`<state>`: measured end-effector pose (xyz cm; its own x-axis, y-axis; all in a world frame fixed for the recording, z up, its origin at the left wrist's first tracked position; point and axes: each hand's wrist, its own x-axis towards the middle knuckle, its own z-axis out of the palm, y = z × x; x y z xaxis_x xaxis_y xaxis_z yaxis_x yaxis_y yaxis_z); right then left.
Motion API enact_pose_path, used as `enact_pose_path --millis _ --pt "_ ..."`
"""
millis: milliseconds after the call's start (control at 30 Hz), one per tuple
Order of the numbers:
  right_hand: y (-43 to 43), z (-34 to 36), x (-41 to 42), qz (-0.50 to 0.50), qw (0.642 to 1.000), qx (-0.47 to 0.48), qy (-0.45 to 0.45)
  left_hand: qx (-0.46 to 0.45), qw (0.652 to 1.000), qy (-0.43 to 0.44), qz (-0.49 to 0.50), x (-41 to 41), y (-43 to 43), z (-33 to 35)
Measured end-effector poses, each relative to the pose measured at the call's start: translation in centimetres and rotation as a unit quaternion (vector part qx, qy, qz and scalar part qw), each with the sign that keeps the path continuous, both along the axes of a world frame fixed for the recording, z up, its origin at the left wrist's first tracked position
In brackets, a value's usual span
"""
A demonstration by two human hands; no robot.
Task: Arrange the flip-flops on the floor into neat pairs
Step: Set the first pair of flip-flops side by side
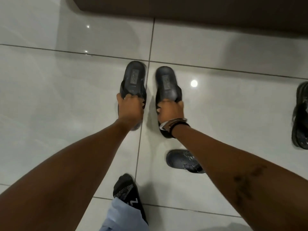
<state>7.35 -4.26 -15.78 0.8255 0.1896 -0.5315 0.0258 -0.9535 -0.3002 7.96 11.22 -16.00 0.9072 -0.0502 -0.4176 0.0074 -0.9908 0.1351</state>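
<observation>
Two black slides lie side by side on the white tiled floor, heels pointing away from me. My left hand [129, 108] grips the strap of the left slide [134, 79]. My right hand [170, 110], with bracelets at the wrist, grips the strap of the right slide [167, 84]. A narrow gap with a tile seam runs between the two. The toe ends are hidden under my hands and wrists. A dark patterned flip-flop [182, 161] lies nearer me, partly under my right forearm. Another dark patterned flip-flop [301, 117] lies at the right edge.
A brown piece of furniture [191, 9] borders the floor at the top. My foot in a black sock [125, 190] with a light blue trouser leg stands at the bottom centre. Glossy white tiles [58, 97] extend to the left.
</observation>
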Motion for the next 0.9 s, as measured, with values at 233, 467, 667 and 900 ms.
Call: enact_pose_path --millis 233,467,667,900 --pt "3.4 -1.6 0.6 -0.021 1.000 -0.003 0.004 -0.004 1.000 -0.024 0.018 -0.5 0.7 -0.3" --pt "4.2 -2.3 0.8 -0.035 0.998 0.050 0.007 -0.012 0.999 -0.009 0.033 -0.4 0.6 -0.2" --pt "3.1 -0.7 0.4 -0.053 0.992 0.091 -0.071 -0.025 0.997 -0.053 0.041 -1.2 0.7 1.0" --pt "-9.6 2.1 -4.1 -0.084 0.992 0.038 -0.090 -0.039 0.974 -0.082 0.207 -7.6 -8.0 3.2"
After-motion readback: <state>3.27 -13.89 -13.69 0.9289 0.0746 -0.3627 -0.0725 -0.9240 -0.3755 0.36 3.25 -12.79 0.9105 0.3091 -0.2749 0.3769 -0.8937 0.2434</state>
